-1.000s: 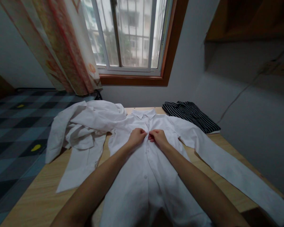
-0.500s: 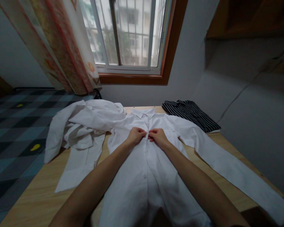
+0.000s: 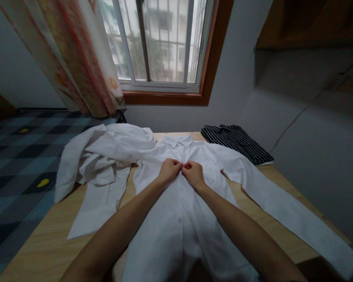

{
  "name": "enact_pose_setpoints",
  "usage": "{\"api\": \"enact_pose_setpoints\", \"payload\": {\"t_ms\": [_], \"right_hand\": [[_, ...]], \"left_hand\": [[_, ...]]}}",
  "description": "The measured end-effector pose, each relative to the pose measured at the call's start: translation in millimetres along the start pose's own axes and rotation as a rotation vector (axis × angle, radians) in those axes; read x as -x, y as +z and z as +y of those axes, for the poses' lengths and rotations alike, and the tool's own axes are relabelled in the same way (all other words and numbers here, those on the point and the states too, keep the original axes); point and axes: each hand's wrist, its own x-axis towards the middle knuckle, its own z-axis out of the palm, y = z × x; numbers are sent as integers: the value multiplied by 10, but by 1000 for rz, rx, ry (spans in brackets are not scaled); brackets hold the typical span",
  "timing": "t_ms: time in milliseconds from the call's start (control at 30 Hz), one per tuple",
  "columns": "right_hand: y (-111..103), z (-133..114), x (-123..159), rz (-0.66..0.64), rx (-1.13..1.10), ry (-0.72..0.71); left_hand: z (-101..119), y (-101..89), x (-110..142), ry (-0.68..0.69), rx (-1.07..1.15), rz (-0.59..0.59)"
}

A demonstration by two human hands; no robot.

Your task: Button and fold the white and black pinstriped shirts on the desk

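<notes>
A white long-sleeved shirt (image 3: pixel 164 219) lies front up, its collar (image 3: pixel 178 141) at the far end and one sleeve stretched out to the right. My left hand (image 3: pixel 170 169) pinches the front edge at chest height. Right beside it, my right hand (image 3: pixel 193 172) pinches the same placket, the fingertips of both hands meeting. The bit of cloth or button between the fingers is hidden. Lower on the placket, a button (image 3: pixel 180 220) shows.
Crumpled white clothing (image 3: pixel 106 156) is heaped at the left of the wooden table (image 3: pixel 38 239). A folded black striped shirt (image 3: pixel 237 143) sits at the back right. Beyond the left edge is a checked bed (image 3: pixel 14 168); a window (image 3: pixel 164 43) is ahead.
My right hand has shifted slightly left, closing the small gap to my left hand at the placket. My left hand has hardly moved.
</notes>
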Motion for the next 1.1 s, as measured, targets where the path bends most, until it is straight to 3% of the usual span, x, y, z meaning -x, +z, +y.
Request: {"api": "enact_pose_setpoints", "payload": {"t_ms": [233,400,767,867,967,1033,1100], "right_hand": [[16,2,6,-63,-190,81],[19,14,-16,-82,-323,154],[-39,6,-134,-283,-500,314],[-94,12,-126,-191,-254,205],[-192,59,-121,-40,213,-66],[-247,117,-131,-68,490,-164],[-269,184,-154,-168,673,-143]], "left_hand": [[-30,28,-1,-11,34,54],[-26,22,-8,74,-17,73],[-94,-4,-77,136,-14,-31],[-100,-50,-35,219,-232,70],[-139,-66,18,338,-511,164],[-178,-54,36,376,-625,150],[-215,-35,31,366,-693,99]]}}
